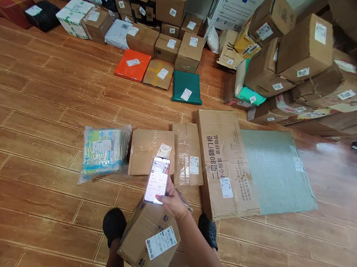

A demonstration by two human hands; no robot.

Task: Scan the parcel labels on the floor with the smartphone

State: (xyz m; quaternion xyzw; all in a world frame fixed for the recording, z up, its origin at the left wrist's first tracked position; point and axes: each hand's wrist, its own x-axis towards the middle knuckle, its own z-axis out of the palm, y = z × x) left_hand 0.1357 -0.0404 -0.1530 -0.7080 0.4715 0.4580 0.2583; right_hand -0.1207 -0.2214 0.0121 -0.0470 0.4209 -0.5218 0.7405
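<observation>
1. The right hand (pixel 175 201) is clamped around a lit phone (pixel 157 178), its thumb at the bottom of the screen.
2. The phone is above a labelled carton (pixel 140 227) between two dark shoes (pixel 114 225) on the floor (pixel 42 222).
3. Beyond lie a plastic-wrapped parcel (pixel 104 151), two brown boxes (pixel 144 149) and a long flat package (pixel 224 164).
4. The left hand is out of view; its state cannot be told.
</observation>
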